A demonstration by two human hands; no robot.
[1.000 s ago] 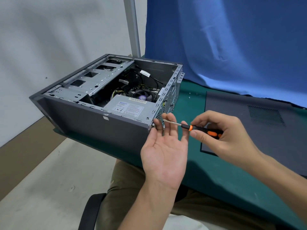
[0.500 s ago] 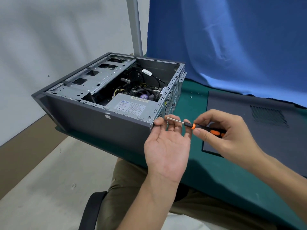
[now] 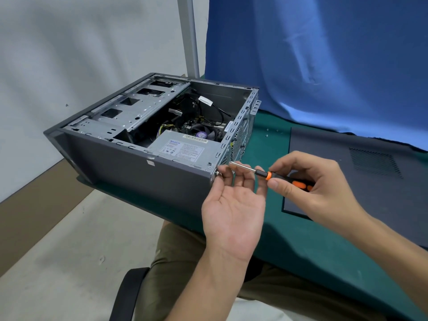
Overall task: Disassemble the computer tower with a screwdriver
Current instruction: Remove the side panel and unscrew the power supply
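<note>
The grey computer tower (image 3: pixel 143 172) lies on its side with the open side up, showing the drive cage, cables, fan and the grey power supply (image 3: pixel 183 149). My right hand (image 3: pixel 310 188) grips the orange-and-black screwdriver (image 3: pixel 271 174), whose metal tip points left at the tower's rear near corner. My left hand (image 3: pixel 234 205) is palm up under the shaft, fingers apart, with the fingertips touching that corner beside a small screw (image 3: pixel 218 174).
The removed dark side panel (image 3: pixel 361 172) lies flat on the green table (image 3: pixel 266 228) to the right. Several loose screws (image 3: pixel 272 132) sit near the blue cloth backdrop (image 3: pixel 324 54). A metal pole (image 3: pixel 191 35) stands behind the tower. A black chair arm (image 3: pixel 129 295) and my lap are below.
The view has shifted slightly. The screwdriver tip stays at the tower's rear corner, and my left fingers have crept a little closer to it.
</note>
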